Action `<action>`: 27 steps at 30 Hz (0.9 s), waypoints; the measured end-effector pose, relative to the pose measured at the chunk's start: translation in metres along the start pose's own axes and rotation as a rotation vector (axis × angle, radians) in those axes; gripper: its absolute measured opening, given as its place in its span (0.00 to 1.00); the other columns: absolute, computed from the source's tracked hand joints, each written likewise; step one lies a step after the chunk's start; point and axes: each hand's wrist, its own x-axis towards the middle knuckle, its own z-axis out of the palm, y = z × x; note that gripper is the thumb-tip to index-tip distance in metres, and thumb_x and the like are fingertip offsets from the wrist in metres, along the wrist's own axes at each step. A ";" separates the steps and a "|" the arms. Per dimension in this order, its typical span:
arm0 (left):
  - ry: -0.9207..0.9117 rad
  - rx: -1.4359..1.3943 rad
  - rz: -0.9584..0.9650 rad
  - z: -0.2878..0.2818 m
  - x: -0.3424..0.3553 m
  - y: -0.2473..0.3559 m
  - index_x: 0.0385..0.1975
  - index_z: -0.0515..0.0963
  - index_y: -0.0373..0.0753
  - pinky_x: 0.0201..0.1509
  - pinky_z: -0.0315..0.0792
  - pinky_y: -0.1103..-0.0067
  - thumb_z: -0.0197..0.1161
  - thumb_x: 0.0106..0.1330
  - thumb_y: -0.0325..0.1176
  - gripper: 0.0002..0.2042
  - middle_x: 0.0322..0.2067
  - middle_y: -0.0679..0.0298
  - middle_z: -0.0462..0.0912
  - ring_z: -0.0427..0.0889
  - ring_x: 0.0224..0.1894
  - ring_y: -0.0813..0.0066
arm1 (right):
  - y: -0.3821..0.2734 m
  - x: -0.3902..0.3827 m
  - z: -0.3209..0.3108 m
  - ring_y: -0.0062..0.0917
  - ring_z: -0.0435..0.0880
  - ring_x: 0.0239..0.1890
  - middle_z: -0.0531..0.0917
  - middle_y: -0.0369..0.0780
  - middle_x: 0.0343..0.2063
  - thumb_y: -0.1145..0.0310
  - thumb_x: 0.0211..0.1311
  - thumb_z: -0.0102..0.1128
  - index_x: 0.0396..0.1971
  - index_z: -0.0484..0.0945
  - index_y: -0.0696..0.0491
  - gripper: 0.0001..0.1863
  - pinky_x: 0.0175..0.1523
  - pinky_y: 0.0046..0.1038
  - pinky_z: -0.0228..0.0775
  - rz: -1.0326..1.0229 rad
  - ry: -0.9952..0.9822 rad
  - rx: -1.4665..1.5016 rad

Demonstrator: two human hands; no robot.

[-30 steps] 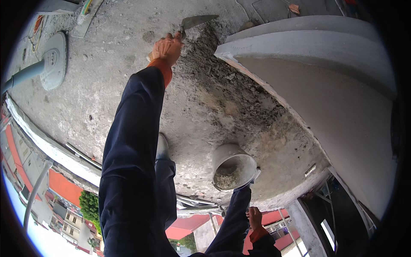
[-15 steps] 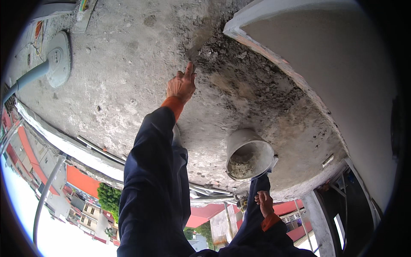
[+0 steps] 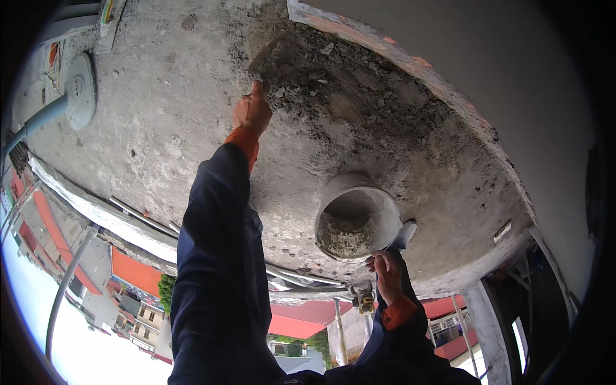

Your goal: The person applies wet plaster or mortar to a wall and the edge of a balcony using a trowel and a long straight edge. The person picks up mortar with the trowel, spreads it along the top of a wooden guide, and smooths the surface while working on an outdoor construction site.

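My left hand (image 3: 252,115) reaches out over the rough concrete floor (image 3: 173,128), its fingers closed round what looks like a trowel. The grey blade (image 3: 259,64) is hard to tell from the rubble and lies at the edge of a dark patch of loose debris (image 3: 359,90). A pale, mortar-stained bucket (image 3: 330,199) stands nearer to me, its mouth tilted toward me and dried residue inside. Just below the bucket's rim is my right hand (image 3: 386,277), fingers loosely bent and apart, with nothing seen in them. Whether it touches the rim I cannot tell.
A low wall (image 3: 449,77) with a chipped edge runs along the right. At left lies a round base (image 3: 81,93) with a blue-grey pole. Thin pipes (image 3: 144,221) lie by the ledge (image 3: 109,205), beyond which roofs and buildings drop away. A yellowish tool (image 3: 364,300) sits near my legs.
My right hand has moved up to the bucket's rim. My left hand stays closed by the debris edge. The whole view has shifted, with the bucket and wall now farther left.
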 end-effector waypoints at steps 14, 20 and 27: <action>-0.034 0.077 0.114 0.071 -0.114 0.060 0.50 0.61 0.44 0.43 0.71 0.57 0.47 0.60 0.25 0.17 0.37 0.43 0.77 0.79 0.37 0.41 | 0.041 0.011 -0.035 0.19 0.79 0.32 0.80 0.39 0.27 0.63 0.67 0.52 0.41 0.74 0.58 0.13 0.38 0.23 0.70 -0.063 -0.105 -0.161; 0.201 0.058 0.174 0.021 -0.117 0.010 0.47 0.63 0.41 0.39 0.71 0.57 0.53 0.61 0.29 0.15 0.33 0.47 0.78 0.78 0.35 0.43 | 0.031 0.012 -0.026 0.18 0.78 0.30 0.80 0.38 0.26 0.63 0.67 0.52 0.41 0.74 0.58 0.13 0.36 0.23 0.69 -0.014 -0.115 -0.216; 0.138 -0.006 -0.299 0.052 -0.089 -0.014 0.44 0.59 0.34 0.43 0.69 0.56 0.52 0.57 0.27 0.16 0.33 0.39 0.79 0.78 0.39 0.40 | 0.031 0.018 -0.027 0.17 0.77 0.30 0.79 0.37 0.26 0.63 0.67 0.53 0.40 0.74 0.58 0.13 0.36 0.22 0.69 0.004 -0.135 -0.185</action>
